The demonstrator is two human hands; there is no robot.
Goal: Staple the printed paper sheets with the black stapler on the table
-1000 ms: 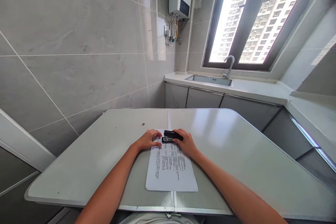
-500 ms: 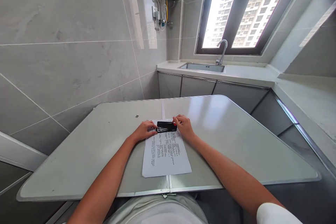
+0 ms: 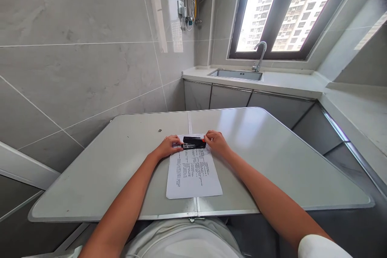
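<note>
A black stapler (image 3: 194, 142) lies across the top part of a printed sheet of paper (image 3: 194, 187), its long side running left to right. Its upper arm looks swung apart from the base, with a shiny metal strip showing. My left hand (image 3: 169, 146) is closed round the stapler's left end, fingertips on it. At the other end my right hand (image 3: 215, 141) pinches the stapler, where a small red part shows beside the fingertips. The print on the sheet is too small to read.
Small dark pieces, perhaps staples (image 3: 160, 130), lie on the white folding table (image 3: 266, 169) beyond my left hand. A metal seam splits the tabletop. Behind it stand a counter with a sink (image 3: 236, 74) and a faucet (image 3: 260, 54), below a window. Tiled wall rises at left.
The view has shifted slightly, so everything sits a little higher and to the right. Both hands keep their hold on the stapler, with no clear movement of it against the paper.
</note>
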